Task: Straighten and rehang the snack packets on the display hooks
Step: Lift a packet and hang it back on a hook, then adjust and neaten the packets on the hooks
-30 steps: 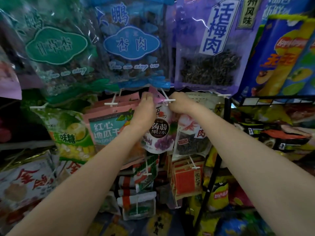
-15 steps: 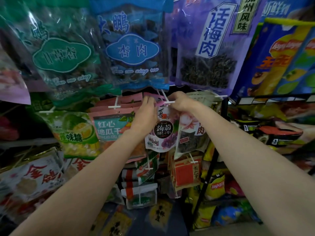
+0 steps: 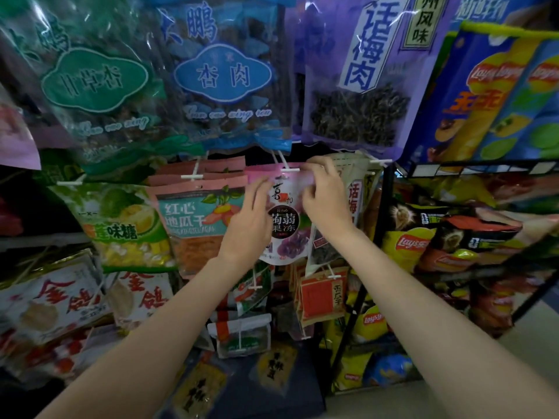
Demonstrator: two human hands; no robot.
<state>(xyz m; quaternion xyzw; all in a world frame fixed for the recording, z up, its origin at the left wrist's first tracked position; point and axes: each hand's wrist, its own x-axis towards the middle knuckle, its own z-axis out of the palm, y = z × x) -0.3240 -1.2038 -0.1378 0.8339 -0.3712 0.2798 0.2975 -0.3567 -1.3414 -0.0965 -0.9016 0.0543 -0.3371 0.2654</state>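
Jelly packet (image 3: pixel 286 225) hangs upright on a white hook (image 3: pixel 289 169), long axis vertical; left hand (image 3: pixel 249 220) fingers straight against it, right hand (image 3: pixel 325 198) pinching its pink top, amid a crowded snack rack (image 3: pixel 379 213).

The jelly packet (image 3: pixel 286 225) is hemmed in by the sweet-potato packet (image 3: pixel 196 219) and plum packet (image 3: pixel 354 201); big bags (image 3: pixel 223 77) overhang above.
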